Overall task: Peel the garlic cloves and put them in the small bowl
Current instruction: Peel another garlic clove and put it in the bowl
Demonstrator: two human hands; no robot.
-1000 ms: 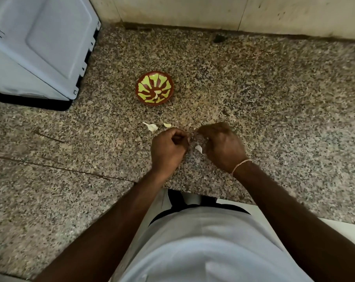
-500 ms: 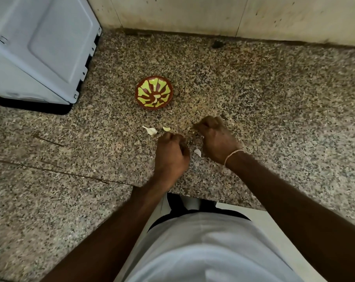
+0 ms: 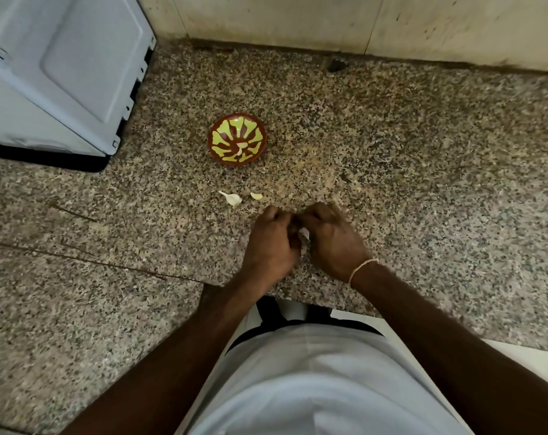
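A white clove (image 3: 304,236) is pinched between the curled fingers of the left hand (image 3: 271,243) and right hand (image 3: 330,238), pressed together. At eleven o'clock, two cloves (image 3: 233,198) are seen on the counter (image 3: 407,158); at twelve, farther, the bowl (image 3: 237,139).

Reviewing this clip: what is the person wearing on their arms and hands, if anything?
Both forearms are bare, with no sleeves in view. The left hand carries nothing. Just behind the right hand, a thin pale thread bracelet circles the wrist. No gloves, rings or watch show.
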